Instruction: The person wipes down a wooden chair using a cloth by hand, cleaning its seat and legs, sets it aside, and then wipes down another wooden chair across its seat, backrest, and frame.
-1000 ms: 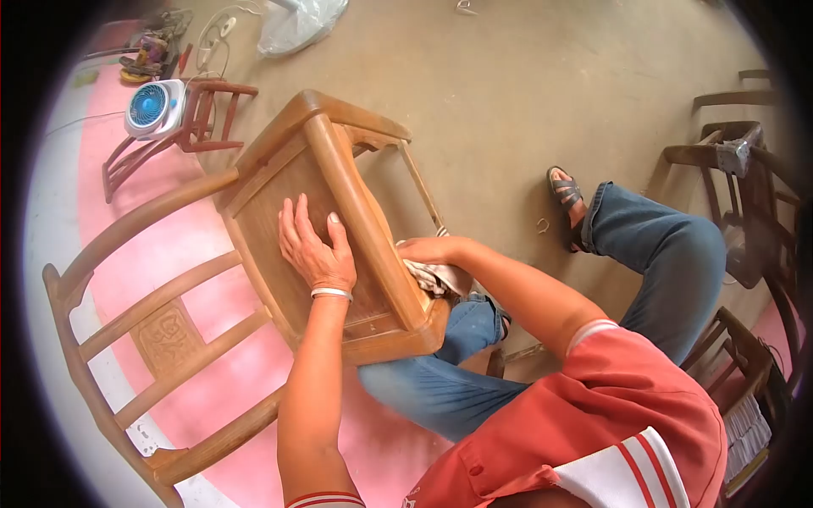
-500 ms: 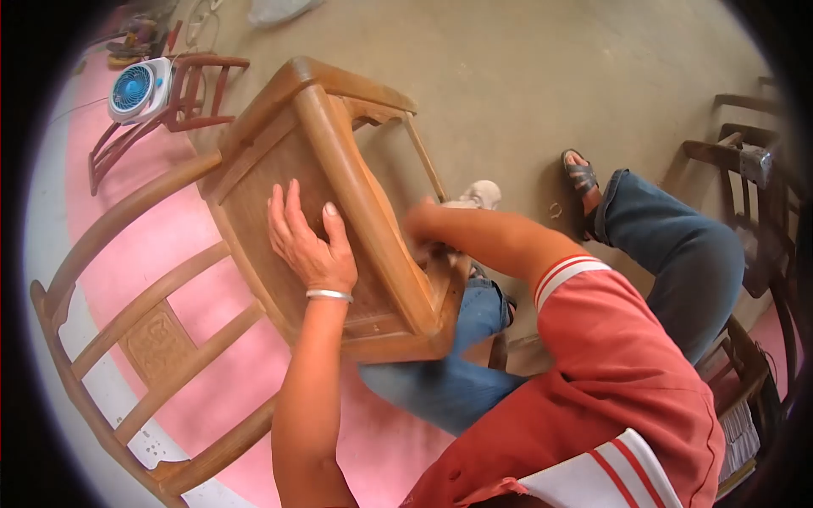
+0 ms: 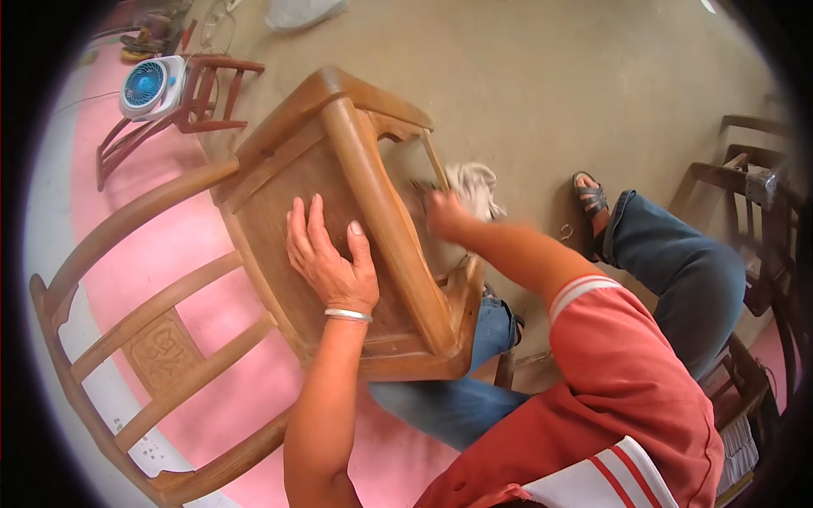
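A brown wooden armchair (image 3: 385,212) lies tipped, its seat panel facing me and its carved backrest (image 3: 165,351) pointing left. My left hand (image 3: 334,267), with a silver bracelet at the wrist, lies on the seat panel with fingers extended and thumb apart. Beyond the seat's front rail, my right hand (image 3: 449,216) is closed and smeared by motion beside a thin rail between the chair legs. A whitish rag (image 3: 476,188) bunches at this hand and appears gripped in it. Something dark at its fingers is too blurred to name.
A white and blue fan (image 3: 146,87) stands by a reddish wooden frame (image 3: 207,93) at upper left. Dark wooden furniture (image 3: 745,182) stands at right. My sandaled foot (image 3: 590,199) rests on the floor. A plastic bag (image 3: 301,12) lies at the top.
My right hand has moved up and away along the chair's underside, the whitish rag shifting with it. My left hand stays on the seat. The whole view has shifted slightly.
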A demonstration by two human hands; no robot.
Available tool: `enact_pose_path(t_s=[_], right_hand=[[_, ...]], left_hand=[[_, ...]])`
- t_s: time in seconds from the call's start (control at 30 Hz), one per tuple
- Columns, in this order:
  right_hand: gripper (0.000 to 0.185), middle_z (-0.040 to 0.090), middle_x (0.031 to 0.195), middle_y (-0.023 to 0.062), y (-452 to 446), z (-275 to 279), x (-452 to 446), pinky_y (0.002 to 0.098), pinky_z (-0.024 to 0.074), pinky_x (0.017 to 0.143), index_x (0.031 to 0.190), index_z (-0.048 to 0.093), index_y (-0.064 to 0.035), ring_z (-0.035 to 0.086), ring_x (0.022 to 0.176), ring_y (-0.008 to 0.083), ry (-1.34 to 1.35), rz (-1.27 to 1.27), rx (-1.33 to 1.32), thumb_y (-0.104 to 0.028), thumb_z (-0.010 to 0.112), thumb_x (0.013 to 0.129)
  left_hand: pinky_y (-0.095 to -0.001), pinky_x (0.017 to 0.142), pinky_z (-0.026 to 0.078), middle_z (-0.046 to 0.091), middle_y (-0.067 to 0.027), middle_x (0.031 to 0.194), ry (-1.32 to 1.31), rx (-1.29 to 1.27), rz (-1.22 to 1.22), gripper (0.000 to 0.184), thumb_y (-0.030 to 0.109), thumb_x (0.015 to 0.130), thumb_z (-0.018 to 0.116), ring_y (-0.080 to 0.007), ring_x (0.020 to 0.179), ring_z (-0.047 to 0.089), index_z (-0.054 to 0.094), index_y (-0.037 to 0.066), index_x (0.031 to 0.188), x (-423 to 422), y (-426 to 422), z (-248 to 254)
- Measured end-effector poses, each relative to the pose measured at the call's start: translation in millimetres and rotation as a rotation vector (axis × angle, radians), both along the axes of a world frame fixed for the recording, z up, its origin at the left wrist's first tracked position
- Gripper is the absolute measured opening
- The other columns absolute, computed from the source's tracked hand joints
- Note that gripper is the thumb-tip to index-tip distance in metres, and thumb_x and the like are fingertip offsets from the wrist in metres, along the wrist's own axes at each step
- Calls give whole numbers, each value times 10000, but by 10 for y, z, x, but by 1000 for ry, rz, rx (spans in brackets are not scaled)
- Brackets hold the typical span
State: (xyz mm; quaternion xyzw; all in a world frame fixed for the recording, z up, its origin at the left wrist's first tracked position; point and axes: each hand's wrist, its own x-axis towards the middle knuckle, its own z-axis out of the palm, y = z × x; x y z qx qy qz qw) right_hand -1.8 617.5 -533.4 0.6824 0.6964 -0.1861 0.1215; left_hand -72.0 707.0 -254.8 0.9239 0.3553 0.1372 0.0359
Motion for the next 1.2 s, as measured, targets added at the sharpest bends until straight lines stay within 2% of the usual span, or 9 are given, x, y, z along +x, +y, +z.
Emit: enact_pose_path(t_s=[0.2, 0.3, 0.47, 0.67, 0.73, 0.83, 0.97, 1.1, 1.2], right_hand=[[455, 673, 1031, 47, -315, 598, 653, 412, 531, 756, 1105, 668, -56, 587, 1048, 244, 886, -542, -183, -342, 698, 752], [425, 611, 1063, 164, -3, 1399, 985, 365, 462, 876, 1045, 619, 7, 574, 996, 230, 1505, -920, 644, -295, 624, 746], [455, 575, 1182, 200, 790, 1798, 1202, 402, 417, 959, 1119, 619, 3, 535, 1082, 359, 1102, -961, 1176, -395, 508, 928], [451, 661, 906, 267, 1079, 1391, 1827, 448, 490, 829, 984, 672, 41, 635, 910, 409, 1173, -1467, 646, -372, 509, 911], [471, 669, 913, 225, 1181, 1429, 2051, 395, 492, 738, 929, 639, 70, 640, 850, 274, 1109, -1724, 794, -387, 525, 921], [450, 679, 942, 224, 1271, 2256, 2061, 387, 493, 740, 916, 642, 69, 639, 824, 266, 1382, -1265, 828, -371, 547, 912], [308, 684, 969, 105, 1394, 2893, 1682, 447, 502, 764, 823, 690, -67, 596, 934, 320, 650, -417, 1172, -357, 598, 870], [231, 636, 864, 80, 986, 2974, 804, 405, 504, 779, 807, 676, -85, 572, 898, 303, 333, 101, 771, -294, 597, 864], [237, 631, 858, 111, 669, 3058, 470, 393, 492, 812, 810, 661, -56, 591, 902, 309, 486, -282, 839, -275, 588, 868]], left_hand=[[-500, 1112, 238, 390, -179, 1450, -4, -2, 20, 538, 352, 931, 519, -386, 1352, 334, 455, 70, 1384, 4, -21, 23], [-503, 1114, 234, 391, -180, 1449, 1, 2, 27, 536, 341, 927, 525, -385, 1353, 333, 456, 69, 1384, 15, -29, 34], [-501, 1126, 212, 377, -174, 1461, 9, -8, 42, 546, 314, 903, 544, -380, 1364, 311, 455, 66, 1381, 26, -38, 55], [-500, 1125, 214, 372, -169, 1462, 8, -26, 65, 564, 298, 883, 567, -369, 1360, 315, 449, 71, 1385, 5, -88, 67], [-500, 1125, 215, 372, -168, 1462, -18, 2, 74, 565, 300, 882, 569, -367, 1359, 316, 450, 72, 1384, 45, -12, 81], [-500, 1125, 213, 376, -166, 1455, 8, -18, 77, 568, 313, 878, 573, -367, 1356, 317, 453, 75, 1379, 27, -50, 80], [-511, 1124, 209, 381, -174, 1442, -14, -21, 89, 560, 310, 870, 583, -379, 1353, 318, 459, 71, 1361, 27, -43, 73], [-524, 1121, 206, 396, -227, 1404, 11, -12, 117, 578, 355, 874, 558, -410, 1328, 332, 454, 45, 1350, -39, -17, -48], [-537, 1116, 207, 423, -241, 1373, -83, -56, 115, 607, 399, 865, 546, -424, 1307, 350, 449, 25, 1333, -64, -17, -86]])
